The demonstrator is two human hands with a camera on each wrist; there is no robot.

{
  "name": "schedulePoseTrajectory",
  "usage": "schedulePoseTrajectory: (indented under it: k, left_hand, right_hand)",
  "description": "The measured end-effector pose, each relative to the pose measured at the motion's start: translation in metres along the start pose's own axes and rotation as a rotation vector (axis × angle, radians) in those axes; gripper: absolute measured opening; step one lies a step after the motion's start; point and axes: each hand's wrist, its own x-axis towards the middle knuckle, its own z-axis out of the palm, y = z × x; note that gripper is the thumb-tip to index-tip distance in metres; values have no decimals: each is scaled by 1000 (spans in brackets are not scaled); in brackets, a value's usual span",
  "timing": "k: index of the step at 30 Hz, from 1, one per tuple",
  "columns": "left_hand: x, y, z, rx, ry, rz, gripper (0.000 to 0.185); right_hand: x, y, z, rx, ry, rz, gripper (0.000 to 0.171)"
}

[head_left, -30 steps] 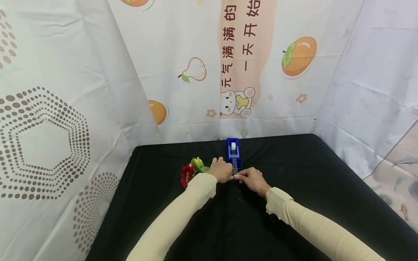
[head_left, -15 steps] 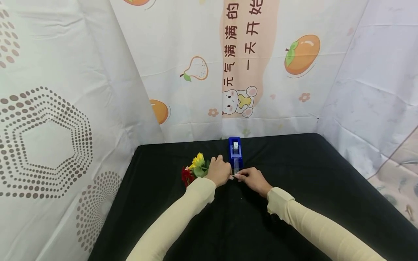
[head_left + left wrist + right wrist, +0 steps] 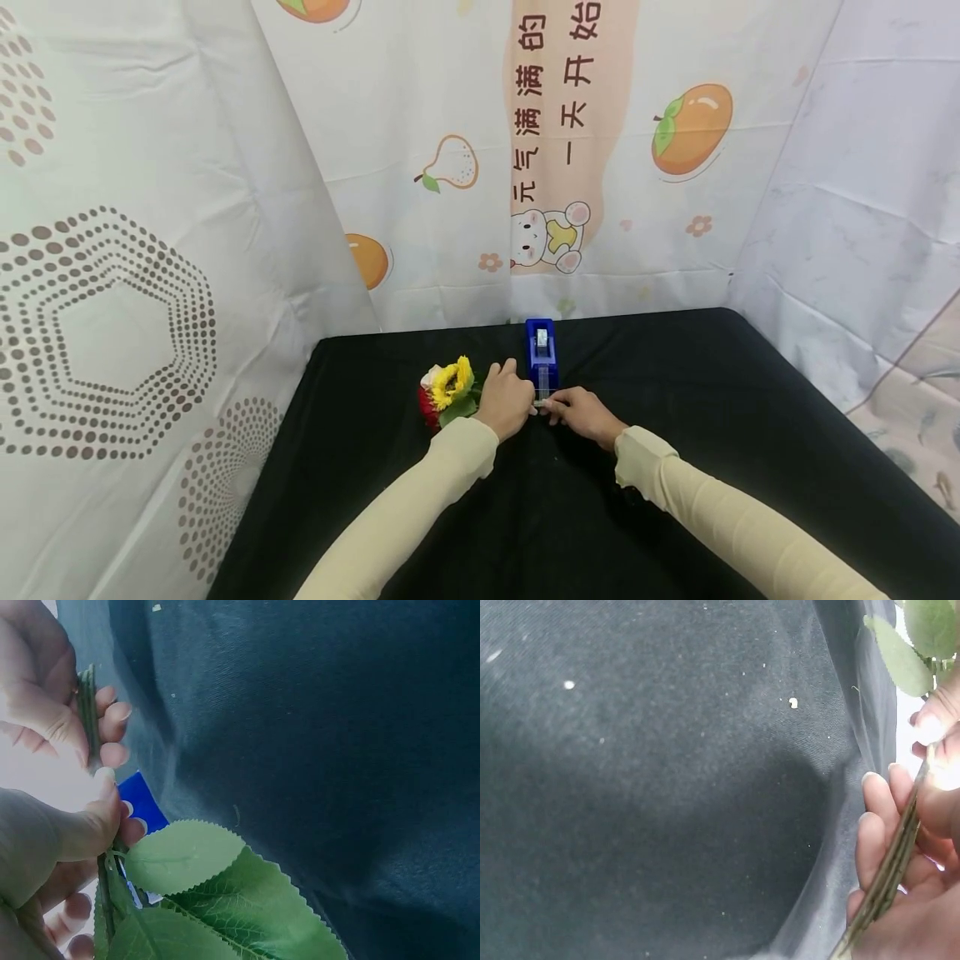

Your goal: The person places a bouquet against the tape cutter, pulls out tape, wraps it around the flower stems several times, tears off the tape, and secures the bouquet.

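Below lettering (image 3: 528,122) "元气满满的一天开始", left hand (image 3: 506,402), right hand (image 3: 588,417), grip closed round stems (image 3: 891,874)

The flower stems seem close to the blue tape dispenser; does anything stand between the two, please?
In the head view, only a clear tape strip lies between, running from the dispenser toward the stems; nothing else visible blocks. The left hand and right hand hold the stems.

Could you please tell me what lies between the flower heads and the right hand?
In the head view, green leaves, then the left hand, lie between them.
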Motion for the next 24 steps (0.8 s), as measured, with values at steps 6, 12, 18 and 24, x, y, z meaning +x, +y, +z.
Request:
schedulePoseTrajectory:
  k: [6, 12, 18, 24]
  left_hand:
    - [-1, 2, 5, 0, -8, 16, 25]
    - [2, -2, 5, -39, -43, 57, 23]
    - [6, -6, 2, -122, -125, 45, 17]
    - [7, -8, 4, -132, -101, 41, 21]
  right_hand:
    - [-1, 1, -1, -31, 35, -38, 23]
    - [-1, 0, -2, -49, 77, -71, 17]
    - [-1, -1, -1, -53, 101, -32, 17]
    - [0, 0, 0, -47, 115, -32, 17]
